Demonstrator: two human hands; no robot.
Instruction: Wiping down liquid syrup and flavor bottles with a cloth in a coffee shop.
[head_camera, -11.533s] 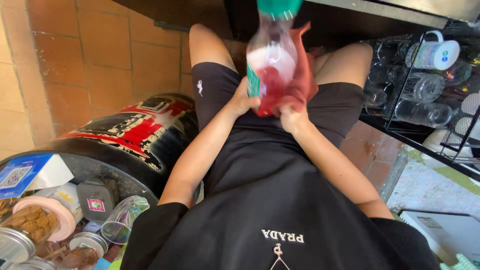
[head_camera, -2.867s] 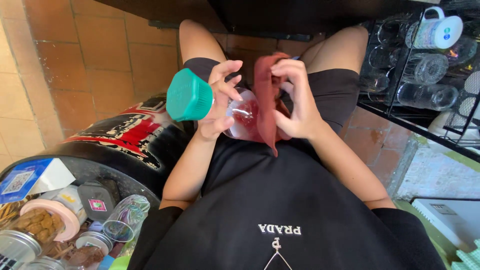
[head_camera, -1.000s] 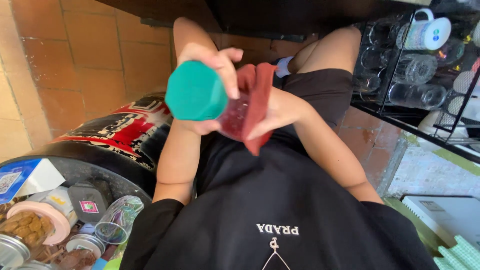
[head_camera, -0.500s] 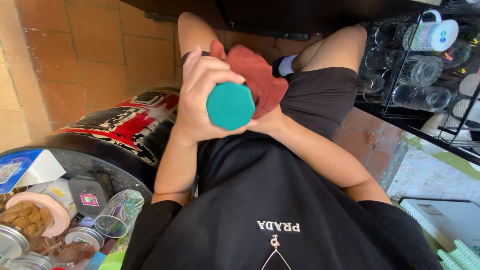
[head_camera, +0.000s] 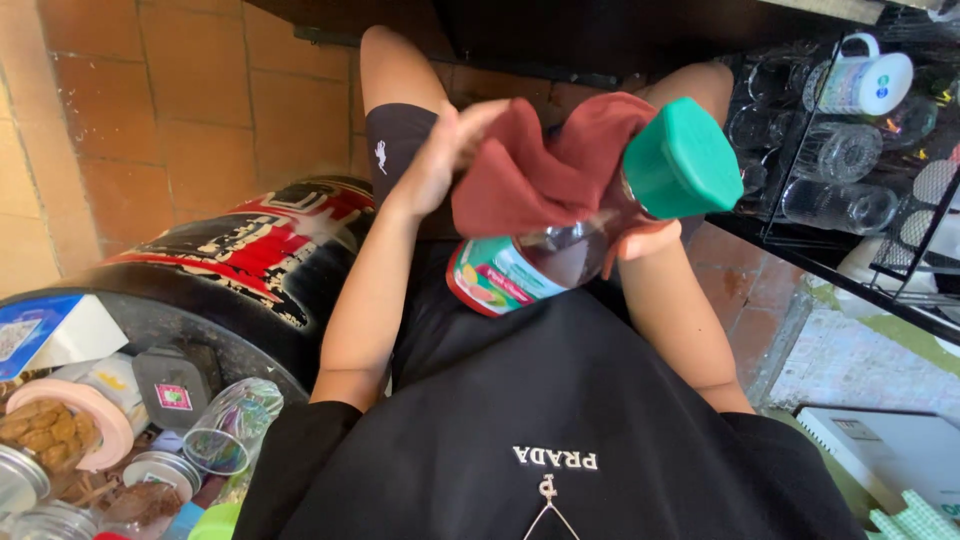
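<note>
Over the lap — bottle (head_camera: 545, 262) now tilting cap-right, right hand (head_camera: 640, 240) clasping it; left hand (head_camera: 445, 150) pressing red cloth (head_camera: 535, 170) higher along it.

Soft daylight is falling evenly over the scene, brightest on the tiled floor (head_camera: 850, 340) right of the green bottle cap (head_camera: 683, 158). Above the cap, the space under the counter is sinking into deep shadow. Left of it, the left hand (head_camera: 445, 150) is smearing with motion blur. Small glints are showing on the glasses (head_camera: 835, 200) to its right. Wide-angle distortion is bending the frame edges.
</note>
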